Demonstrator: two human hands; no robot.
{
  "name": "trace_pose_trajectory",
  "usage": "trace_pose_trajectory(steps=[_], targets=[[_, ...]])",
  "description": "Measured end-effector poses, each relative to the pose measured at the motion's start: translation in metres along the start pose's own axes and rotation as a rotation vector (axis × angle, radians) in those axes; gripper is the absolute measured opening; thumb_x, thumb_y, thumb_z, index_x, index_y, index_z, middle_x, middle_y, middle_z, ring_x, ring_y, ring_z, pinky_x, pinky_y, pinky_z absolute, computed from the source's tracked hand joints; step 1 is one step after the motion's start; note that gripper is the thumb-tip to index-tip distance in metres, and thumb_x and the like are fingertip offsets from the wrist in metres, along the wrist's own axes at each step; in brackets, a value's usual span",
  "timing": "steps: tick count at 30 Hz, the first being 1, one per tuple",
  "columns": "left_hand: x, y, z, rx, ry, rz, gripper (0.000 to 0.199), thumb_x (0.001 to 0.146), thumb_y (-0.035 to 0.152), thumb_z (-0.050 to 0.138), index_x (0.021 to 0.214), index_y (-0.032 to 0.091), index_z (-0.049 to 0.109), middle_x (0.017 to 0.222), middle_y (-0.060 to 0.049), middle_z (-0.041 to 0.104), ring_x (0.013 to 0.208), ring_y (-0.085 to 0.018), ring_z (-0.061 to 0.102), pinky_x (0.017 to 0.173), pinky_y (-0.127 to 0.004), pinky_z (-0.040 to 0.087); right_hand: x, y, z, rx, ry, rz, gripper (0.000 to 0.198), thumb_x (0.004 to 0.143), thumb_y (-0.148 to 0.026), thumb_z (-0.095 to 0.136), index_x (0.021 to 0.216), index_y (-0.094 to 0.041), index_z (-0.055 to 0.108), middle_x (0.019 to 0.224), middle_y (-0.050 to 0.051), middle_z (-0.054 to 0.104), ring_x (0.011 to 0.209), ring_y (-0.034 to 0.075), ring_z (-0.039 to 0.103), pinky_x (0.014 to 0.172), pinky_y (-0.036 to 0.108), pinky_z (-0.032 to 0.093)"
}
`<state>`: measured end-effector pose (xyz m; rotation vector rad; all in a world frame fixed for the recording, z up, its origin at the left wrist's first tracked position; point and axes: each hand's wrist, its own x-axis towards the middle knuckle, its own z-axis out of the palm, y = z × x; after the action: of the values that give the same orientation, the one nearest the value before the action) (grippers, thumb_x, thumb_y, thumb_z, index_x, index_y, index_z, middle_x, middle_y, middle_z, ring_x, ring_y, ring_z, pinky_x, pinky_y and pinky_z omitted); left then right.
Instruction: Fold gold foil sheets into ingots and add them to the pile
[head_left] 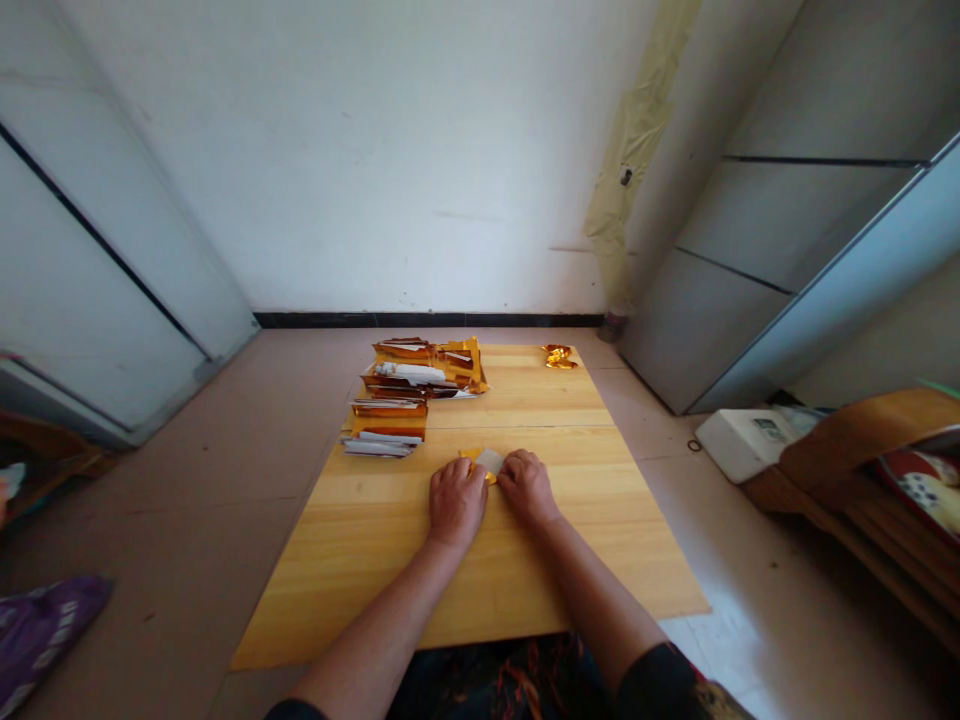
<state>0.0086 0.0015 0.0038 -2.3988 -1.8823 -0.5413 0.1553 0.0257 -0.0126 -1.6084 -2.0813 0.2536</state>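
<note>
A small piece of gold foil paper (468, 454) with a pale grey-white face (490, 461) lies on the wooden board between my hands. My left hand (456, 500) has its fingers curled down on the left side of the paper. On the right side, my right hand (529, 487) pinches the edge with bent fingers. The fingertips of both hands are partly hidden. Beyond my left hand are rows of folded gold and white papers (390, 420), standing close together. A larger stack of them (420, 370) sits behind.
A crumpled shiny gold piece (559, 357) lies at the far right corner of the board (585, 560). A white wall stands behind. To the right are a grey cabinet (750, 210), a white box (739, 440) and a wooden seat (862, 460). A purple bag (52, 630) lies on the left floor.
</note>
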Motion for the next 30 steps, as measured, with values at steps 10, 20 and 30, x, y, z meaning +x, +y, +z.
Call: trace_pose_trajectory(steps=[10, 20, 30], targets=[[-0.001, 0.001, 0.0, -0.005, -0.001, 0.001, 0.016, 0.088, 0.029, 0.046, 0.085, 0.022, 0.06, 0.088, -0.006, 0.057, 0.089, -0.021, 0.05, 0.077, -0.035, 0.036, -0.001, -0.002, 0.001, -0.001, 0.02, 0.029, 0.013, 0.078, -0.013, 0.055, 0.066, -0.019, 0.056, 0.08, 0.003, 0.059, 0.077, 0.015, 0.05, 0.07, 0.025, 0.034], [0.001, 0.001, -0.002, 0.013, -0.027, -0.004, 0.015, 0.087, 0.029, 0.047, 0.084, 0.022, 0.06, 0.088, -0.006, 0.057, 0.09, -0.022, 0.051, 0.076, -0.035, 0.036, -0.003, -0.008, 0.0, 0.025, 0.061, 0.06, 0.016, 0.077, -0.01, 0.051, 0.064, -0.019, 0.053, 0.077, 0.003, 0.057, 0.075, 0.016, 0.048, 0.069, 0.026, 0.033], [0.0, 0.002, 0.002, 0.038, -0.026, 0.005, 0.017, 0.089, 0.027, 0.044, 0.088, 0.021, 0.06, 0.09, -0.007, 0.056, 0.089, -0.022, 0.049, 0.077, -0.035, 0.036, -0.004, -0.011, -0.002, 0.058, 0.058, 0.096, 0.013, 0.077, -0.01, 0.052, 0.068, -0.019, 0.055, 0.078, 0.003, 0.058, 0.077, 0.016, 0.049, 0.07, 0.026, 0.034]])
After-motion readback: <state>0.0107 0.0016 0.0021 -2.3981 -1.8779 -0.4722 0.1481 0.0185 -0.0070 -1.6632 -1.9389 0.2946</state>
